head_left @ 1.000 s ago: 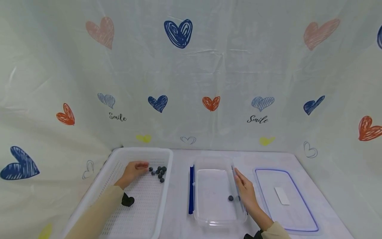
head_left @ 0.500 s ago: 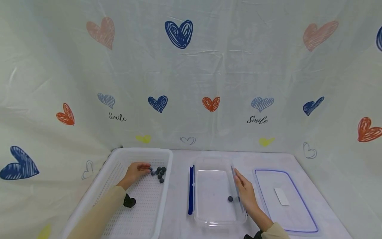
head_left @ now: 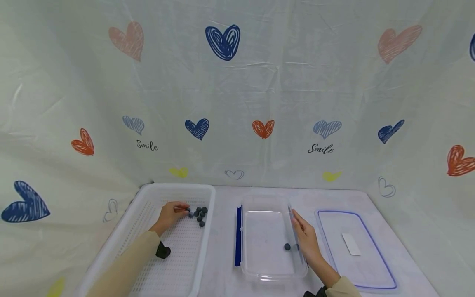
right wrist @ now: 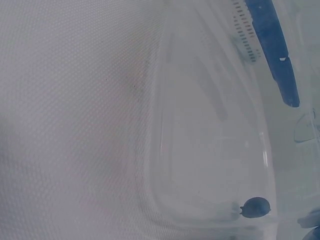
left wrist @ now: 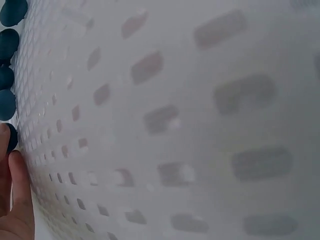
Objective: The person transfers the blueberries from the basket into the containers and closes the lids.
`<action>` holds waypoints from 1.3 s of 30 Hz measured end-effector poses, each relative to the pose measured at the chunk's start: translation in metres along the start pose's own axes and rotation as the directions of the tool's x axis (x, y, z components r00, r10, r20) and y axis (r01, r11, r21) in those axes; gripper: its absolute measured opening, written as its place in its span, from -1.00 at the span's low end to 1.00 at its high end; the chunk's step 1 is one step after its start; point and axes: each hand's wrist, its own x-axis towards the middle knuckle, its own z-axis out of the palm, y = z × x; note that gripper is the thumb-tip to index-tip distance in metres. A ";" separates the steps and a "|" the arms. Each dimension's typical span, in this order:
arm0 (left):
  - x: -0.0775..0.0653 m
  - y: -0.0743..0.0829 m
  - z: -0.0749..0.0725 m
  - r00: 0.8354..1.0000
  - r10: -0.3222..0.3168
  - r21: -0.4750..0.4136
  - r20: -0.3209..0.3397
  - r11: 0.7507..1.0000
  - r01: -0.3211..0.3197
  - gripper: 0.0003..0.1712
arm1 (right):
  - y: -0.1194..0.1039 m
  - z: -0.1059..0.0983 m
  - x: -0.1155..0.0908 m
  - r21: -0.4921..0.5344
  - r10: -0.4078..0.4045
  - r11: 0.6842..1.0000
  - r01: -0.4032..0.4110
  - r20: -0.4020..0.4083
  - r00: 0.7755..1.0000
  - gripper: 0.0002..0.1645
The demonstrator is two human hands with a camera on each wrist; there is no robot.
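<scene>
In the head view, my left hand point(head_left: 171, 215) reaches into a white perforated basket point(head_left: 172, 264), thumb and fingertips pinching a blueberry point(head_left: 188, 210). The left wrist view shows part of this hand point(left wrist: 19, 200) at the left edge, with the dark blueberry point(left wrist: 12, 137) between its fingertips. Several more blueberries point(head_left: 199, 213) lie just beyond it in the basket. My right hand point(head_left: 307, 239) rests with fairly straight fingers along the right side of a clear plastic container point(head_left: 263, 272). One blueberry point(head_left: 287, 246) sits inside that container; the right wrist view shows it too.
A blue latch flap point(head_left: 238, 237) hangs along the container's left side. To the right lies a clear lid point(head_left: 371, 264) with a blue seal and a white label point(head_left: 351, 244). A heart-printed sheet point(head_left: 237, 90) hangs behind the white table point(head_left: 224, 247).
My left hand has moved slightly right to the nearest blueberry, and its fingertips have come together on it. My right hand stays at the container's side.
</scene>
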 end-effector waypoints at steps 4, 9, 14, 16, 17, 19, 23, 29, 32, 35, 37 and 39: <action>-0.001 0.000 -0.002 1.000 0.009 0.022 0.005 1.000 -0.009 -0.74 | -0.001 0.000 0.000 0.000 0.007 1.000 -0.007 0.010 1.000 -0.42; 0.001 -0.003 -0.007 1.000 -0.007 0.058 0.010 0.998 0.006 -0.75 | -0.002 0.000 -0.001 -0.011 0.012 1.000 -0.012 0.004 1.000 -0.43; 0.003 -0.009 -0.013 0.999 -0.013 0.087 0.030 0.996 0.010 -0.76 | -0.001 0.002 -0.001 -0.014 -0.001 1.000 0.001 -0.017 1.000 -0.45; 0.004 -0.010 -0.016 0.999 -0.022 0.106 0.039 0.994 0.018 -0.77 | 0.000 0.002 -0.001 -0.015 -0.002 1.000 0.001 -0.020 1.000 -0.45; 0.004 -0.010 -0.018 0.999 -0.024 0.113 0.041 0.993 0.019 -0.77 | 0.000 0.002 -0.002 -0.014 -0.001 1.000 0.000 -0.019 1.000 -0.45; 0.004 -0.009 -0.021 0.999 -0.022 0.127 0.038 0.992 0.017 -0.77 | 0.001 0.002 -0.002 -0.012 0.005 1.000 -0.005 -0.017 1.000 -0.45; 0.004 -0.004 -0.028 0.999 0.004 0.115 0.040 0.993 -0.008 -0.74 | 0.002 0.001 -0.002 -0.010 0.002 1.000 -0.002 -0.011 1.000 -0.45; 0.004 0.004 -0.039 0.999 0.028 0.116 0.039 0.993 -0.032 -0.69 | 0.003 0.001 -0.001 -0.003 -0.030 1.000 0.030 -0.020 0.999 -0.47; 0.004 0.011 -0.044 0.999 0.029 0.102 0.039 0.994 -0.033 -0.67 | 0.003 0.001 -0.001 0.004 -0.035 0.999 0.035 -0.016 0.999 -0.47; 0.004 0.018 -0.048 0.999 0.027 0.081 0.040 0.996 -0.030 -0.66 | 0.003 0.000 -0.001 -0.001 -0.035 0.999 0.035 -0.012 0.999 -0.46; 0.003 0.023 -0.051 0.998 0.034 0.075 0.053 0.996 -0.038 -0.64 | 0.003 0.000 -0.001 -0.009 -0.036 0.999 0.036 -0.013 0.999 -0.45; 0.004 0.026 -0.053 0.998 0.035 0.070 0.053 0.997 -0.038 -0.64 | 0.003 -0.001 0.000 -0.018 -0.038 0.999 0.038 -0.009 0.999 -0.44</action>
